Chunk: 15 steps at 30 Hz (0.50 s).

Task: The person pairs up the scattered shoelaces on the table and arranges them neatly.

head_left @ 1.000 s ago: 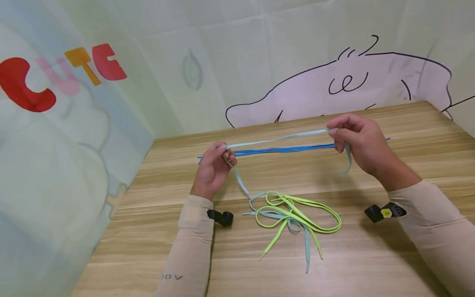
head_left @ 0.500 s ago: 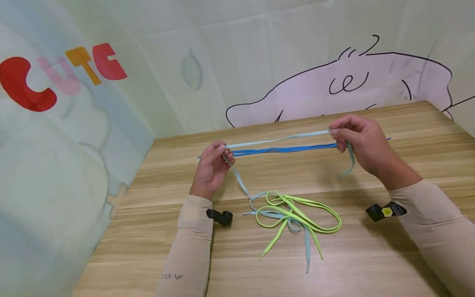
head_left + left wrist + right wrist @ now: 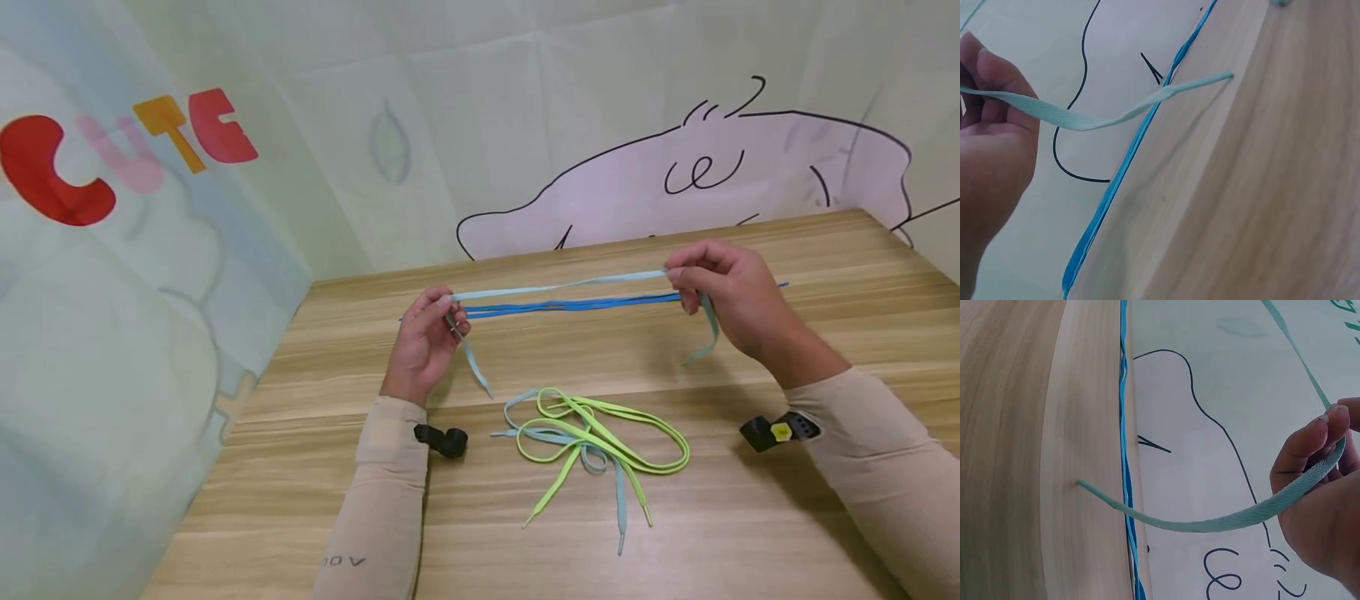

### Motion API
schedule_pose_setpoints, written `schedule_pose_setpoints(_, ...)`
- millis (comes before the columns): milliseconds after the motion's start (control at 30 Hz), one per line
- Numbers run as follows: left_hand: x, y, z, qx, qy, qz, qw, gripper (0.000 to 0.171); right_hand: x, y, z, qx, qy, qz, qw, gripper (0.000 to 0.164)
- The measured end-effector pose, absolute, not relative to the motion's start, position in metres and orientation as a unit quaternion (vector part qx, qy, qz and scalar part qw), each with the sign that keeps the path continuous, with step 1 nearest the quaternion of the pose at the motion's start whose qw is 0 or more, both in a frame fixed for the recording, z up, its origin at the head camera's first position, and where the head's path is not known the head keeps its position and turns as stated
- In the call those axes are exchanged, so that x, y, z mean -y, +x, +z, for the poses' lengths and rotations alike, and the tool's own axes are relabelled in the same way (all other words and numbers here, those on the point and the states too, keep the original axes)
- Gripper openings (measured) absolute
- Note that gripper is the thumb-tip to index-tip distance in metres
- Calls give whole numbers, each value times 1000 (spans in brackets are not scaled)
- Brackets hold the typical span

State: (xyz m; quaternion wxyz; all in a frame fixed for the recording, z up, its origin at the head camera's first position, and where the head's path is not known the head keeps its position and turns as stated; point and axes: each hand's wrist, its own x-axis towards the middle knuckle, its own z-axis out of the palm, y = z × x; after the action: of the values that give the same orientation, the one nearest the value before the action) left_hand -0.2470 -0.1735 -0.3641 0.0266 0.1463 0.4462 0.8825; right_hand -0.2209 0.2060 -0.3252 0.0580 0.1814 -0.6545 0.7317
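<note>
A pale blue shoelace (image 3: 558, 286) stretches nearly level between my two hands above the table. My left hand (image 3: 426, 346) pinches it near one end, between thumb and fingers, and a short tail hangs below. In the left wrist view that tail (image 3: 1079, 120) dangles loose from the hand. My right hand (image 3: 731, 292) pinches the other end, whose tail (image 3: 1210, 525) curves down in the right wrist view. Behind the held lace, dark blue shoelaces (image 3: 573, 305) lie straight side by side along the back of the table. Both hands hide parts of their ends.
Nearer me on the wooden table (image 3: 300, 500), loosely looped yellow-green shoelace (image 3: 663, 468) lies tangled over more pale blue shoelace (image 3: 621, 500). A printed fabric backdrop (image 3: 420, 167) rises behind the table's back edge and at its left.
My left hand has shifted slightly left, and its hanging lace end now stands apart from the pale blue lace on the table. My right hand has sunk slightly.
</note>
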Motion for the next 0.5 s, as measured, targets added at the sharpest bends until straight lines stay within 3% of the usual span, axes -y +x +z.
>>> schedule_pose_setpoints(133,174,-247,-364,-450,143,881,24,22,-207,-221,-327,658,178,729,59,7)
schedule_pose_setpoints(500,176,-247,-365,-440,141,887,12,22,-210,-222,-331,678,163,715,53,7)
